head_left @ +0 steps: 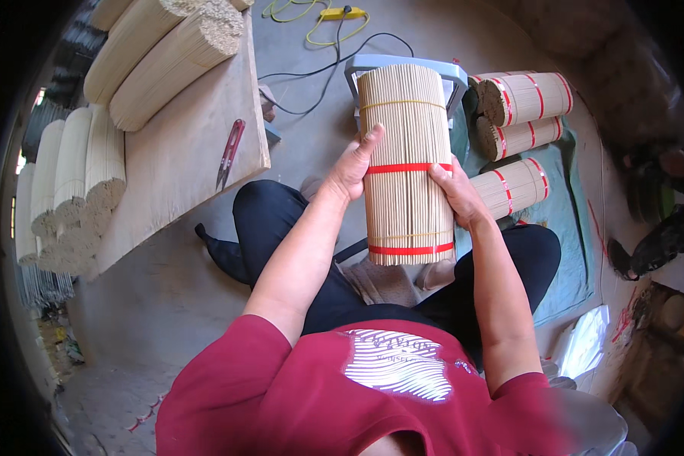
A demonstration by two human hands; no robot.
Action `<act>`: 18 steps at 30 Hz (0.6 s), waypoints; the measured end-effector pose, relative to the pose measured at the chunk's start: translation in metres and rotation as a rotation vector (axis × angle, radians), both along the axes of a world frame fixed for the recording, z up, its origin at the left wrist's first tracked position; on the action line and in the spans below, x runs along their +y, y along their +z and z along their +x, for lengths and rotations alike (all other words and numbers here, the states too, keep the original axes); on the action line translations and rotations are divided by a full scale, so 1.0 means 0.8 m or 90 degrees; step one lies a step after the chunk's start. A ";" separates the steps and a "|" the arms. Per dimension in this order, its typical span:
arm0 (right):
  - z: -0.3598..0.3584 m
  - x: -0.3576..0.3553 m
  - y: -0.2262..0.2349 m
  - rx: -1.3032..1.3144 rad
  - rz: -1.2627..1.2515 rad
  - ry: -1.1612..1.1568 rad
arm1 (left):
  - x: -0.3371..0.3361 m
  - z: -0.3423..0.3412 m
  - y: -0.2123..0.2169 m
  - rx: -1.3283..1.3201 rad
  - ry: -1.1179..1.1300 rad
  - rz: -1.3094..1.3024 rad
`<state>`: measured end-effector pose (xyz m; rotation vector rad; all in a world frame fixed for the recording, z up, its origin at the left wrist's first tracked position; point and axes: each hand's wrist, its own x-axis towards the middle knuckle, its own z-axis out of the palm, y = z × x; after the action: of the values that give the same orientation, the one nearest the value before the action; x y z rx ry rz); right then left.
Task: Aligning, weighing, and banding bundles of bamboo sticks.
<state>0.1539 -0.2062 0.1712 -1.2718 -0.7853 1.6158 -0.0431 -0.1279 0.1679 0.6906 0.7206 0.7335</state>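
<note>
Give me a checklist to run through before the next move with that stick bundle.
1. Grip: left hand and right hand on the sides of the stick bundle: ok.
2. Red straps: one at mid-length, one near the lower end, none visible near the upper, unlike the three-strap bundle: not ok if both should match.
3. Yellow ties: one near each end: ok.
4. Red-handled knife: on the wooden board, apart from both hands: ok.
5. Far side of the stick bundle: hidden, cannot tell.
</note>
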 end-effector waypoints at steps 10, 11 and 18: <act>0.053 0.042 -0.058 -0.023 -0.062 -0.013 | 0.046 0.062 -0.074 -0.022 0.010 -0.108; 0.061 0.049 -0.073 -0.011 -0.066 -0.016 | 0.051 0.070 -0.089 -0.030 0.020 -0.121; 0.068 0.098 -0.106 0.054 -0.063 0.016 | 0.102 0.078 -0.147 -0.060 0.010 -0.183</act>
<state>0.2085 -0.1281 0.0865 -1.2579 -0.6793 1.7359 0.0190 -0.0467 0.0500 0.3869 0.7276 0.6559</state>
